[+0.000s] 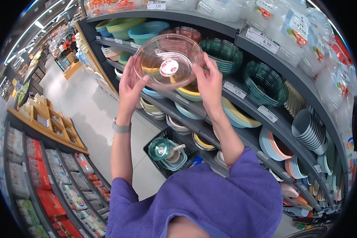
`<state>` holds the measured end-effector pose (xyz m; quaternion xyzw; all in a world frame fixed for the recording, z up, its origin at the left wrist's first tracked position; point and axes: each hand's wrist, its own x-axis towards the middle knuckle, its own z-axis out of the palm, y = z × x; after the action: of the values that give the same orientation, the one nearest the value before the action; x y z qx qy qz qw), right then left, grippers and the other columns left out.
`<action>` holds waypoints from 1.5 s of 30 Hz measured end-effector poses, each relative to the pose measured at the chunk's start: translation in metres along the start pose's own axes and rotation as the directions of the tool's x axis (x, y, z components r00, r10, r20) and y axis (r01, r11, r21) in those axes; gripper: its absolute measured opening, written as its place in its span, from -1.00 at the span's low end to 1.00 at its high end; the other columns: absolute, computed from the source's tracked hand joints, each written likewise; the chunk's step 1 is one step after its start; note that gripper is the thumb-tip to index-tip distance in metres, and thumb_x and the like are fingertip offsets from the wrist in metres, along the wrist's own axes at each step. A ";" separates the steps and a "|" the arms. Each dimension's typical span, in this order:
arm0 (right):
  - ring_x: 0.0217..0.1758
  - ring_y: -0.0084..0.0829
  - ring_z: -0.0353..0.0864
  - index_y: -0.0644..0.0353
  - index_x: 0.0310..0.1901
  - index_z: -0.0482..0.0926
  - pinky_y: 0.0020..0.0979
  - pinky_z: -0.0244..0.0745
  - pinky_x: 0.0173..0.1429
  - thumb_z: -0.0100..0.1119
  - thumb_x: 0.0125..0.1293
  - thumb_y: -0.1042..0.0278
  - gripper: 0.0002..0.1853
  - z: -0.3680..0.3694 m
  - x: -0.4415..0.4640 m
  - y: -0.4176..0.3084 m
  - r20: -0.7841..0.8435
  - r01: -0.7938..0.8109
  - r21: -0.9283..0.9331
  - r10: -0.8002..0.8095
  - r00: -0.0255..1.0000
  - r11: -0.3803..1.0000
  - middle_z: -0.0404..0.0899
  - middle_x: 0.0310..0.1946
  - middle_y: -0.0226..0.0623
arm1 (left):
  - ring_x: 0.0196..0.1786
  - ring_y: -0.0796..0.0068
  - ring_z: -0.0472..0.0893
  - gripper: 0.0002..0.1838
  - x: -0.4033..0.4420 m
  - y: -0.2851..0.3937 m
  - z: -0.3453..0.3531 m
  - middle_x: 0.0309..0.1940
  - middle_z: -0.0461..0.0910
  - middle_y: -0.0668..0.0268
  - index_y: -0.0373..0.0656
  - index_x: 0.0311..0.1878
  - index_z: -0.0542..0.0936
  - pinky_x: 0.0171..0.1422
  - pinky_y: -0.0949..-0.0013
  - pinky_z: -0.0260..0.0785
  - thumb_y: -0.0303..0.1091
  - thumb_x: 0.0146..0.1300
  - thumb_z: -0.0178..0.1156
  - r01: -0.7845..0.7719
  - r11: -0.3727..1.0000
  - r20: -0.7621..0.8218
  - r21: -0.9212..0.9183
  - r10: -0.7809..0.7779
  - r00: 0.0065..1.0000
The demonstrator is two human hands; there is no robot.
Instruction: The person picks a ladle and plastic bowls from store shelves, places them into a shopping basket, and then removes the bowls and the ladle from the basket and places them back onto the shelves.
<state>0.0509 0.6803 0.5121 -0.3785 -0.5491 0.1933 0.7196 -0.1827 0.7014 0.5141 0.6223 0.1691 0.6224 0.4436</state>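
Pink see-through bowl (162, 50), in the head view, is up before the shelves (210, 21), held at its sides by the left hand (134, 82) and right hand (209, 79); some fingertips are hard to make out, the sticker's (169, 68) print unreadable, and the purple top (214, 198) partly hides the basket (153, 166)

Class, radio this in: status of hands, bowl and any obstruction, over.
Left hand, right hand gripping transparent pink bowl at opposite sides. Bowl raised before shelves. Nothing visible blocking hands.
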 end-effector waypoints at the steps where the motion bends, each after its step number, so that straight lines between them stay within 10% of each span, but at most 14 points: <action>1: -0.14 -0.64 0.49 0.47 0.34 0.36 -0.58 0.45 -0.08 0.27 0.33 0.40 -0.41 0.000 0.006 0.001 -0.010 -0.001 0.013 0.001 1.000 1.000 0.49 0.09 -0.25 | 0.61 0.23 0.04 -0.08 0.005 0.000 0.000 0.55 0.02 -0.05 -0.44 0.55 -0.10 0.64 0.24 -0.09 -0.61 0.25 0.26 0.000 1.000 -0.001 0.000 0.000 1.000; 13: -0.19 -0.61 0.53 0.62 0.28 0.36 -0.59 0.49 -0.16 0.30 0.28 0.40 -0.38 0.030 0.062 0.011 -0.021 -0.039 0.250 0.046 0.999 0.967 0.60 -0.16 -0.24 | 0.57 0.30 0.13 0.06 0.093 -0.020 -0.027 0.51 0.11 -0.02 -0.47 0.53 -0.08 0.64 0.30 -0.03 -0.62 0.08 0.44 0.043 0.999 0.126 -0.007 -0.042 0.991; 17: -0.08 -0.46 0.49 0.56 0.36 0.29 -0.43 0.53 0.01 0.43 0.14 0.24 -0.15 0.041 0.078 0.048 -0.039 -0.073 0.121 0.078 0.996 0.990 0.43 0.10 -0.02 | 0.52 0.37 0.24 -0.01 0.145 -0.037 -0.049 0.45 0.25 0.06 -0.46 0.50 0.03 0.59 0.36 0.11 -0.63 0.09 0.45 0.078 0.996 0.094 -0.039 -0.074 0.993; 29: 0.02 -0.06 0.58 0.47 0.13 0.48 -0.17 0.42 0.16 0.37 0.14 0.29 -0.42 0.058 0.127 0.065 -0.154 0.037 -0.014 -0.039 0.987 0.999 0.63 -0.06 0.11 | 0.40 0.42 0.38 -0.15 0.224 -0.090 -0.046 0.38 0.34 0.09 -0.47 0.49 0.10 0.51 0.41 0.19 -0.54 0.23 0.38 0.194 0.981 0.180 -0.031 -0.185 0.966; 33: -0.12 -0.39 0.65 0.48 0.01 0.54 -0.35 0.49 0.07 0.31 0.16 0.39 -0.58 0.057 0.143 0.073 -0.122 -0.026 -0.024 0.023 0.992 0.999 0.69 -0.14 -0.05 | 0.35 0.44 0.41 -0.30 0.243 -0.108 -0.046 0.28 0.45 0.13 -0.49 0.38 0.25 0.48 0.38 0.21 -0.44 0.29 0.35 0.143 0.990 0.274 0.009 -0.140 0.952; 39: 0.05 -0.02 0.63 0.38 0.16 0.49 -0.20 0.45 0.21 0.29 0.21 0.16 -0.43 0.063 0.152 0.076 -0.139 -0.160 -0.248 0.128 0.982 0.955 0.64 -0.02 0.10 | 0.23 0.50 0.49 -0.45 0.260 -0.119 -0.049 0.18 0.53 0.21 -0.40 0.23 0.41 0.42 0.40 0.25 -0.44 0.25 0.40 0.260 0.965 0.262 0.041 -0.262 0.929; 45: 0.38 0.21 0.30 0.37 0.26 0.43 -0.07 0.19 0.47 0.07 0.37 -0.24 -0.25 0.060 0.156 0.083 -0.157 0.009 -0.641 -0.142 0.977 0.767 0.43 0.24 0.28 | 0.21 0.47 0.49 -0.31 0.260 -0.135 -0.050 0.16 0.51 0.17 -0.45 0.27 0.40 0.43 0.39 0.26 -0.39 0.14 0.49 0.282 0.941 0.259 0.188 -0.324 0.910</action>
<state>0.0564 0.8614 0.5562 -0.5943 -0.5232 -0.0717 0.6066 -0.1389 0.9908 0.5655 0.7027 0.2431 0.4349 0.5079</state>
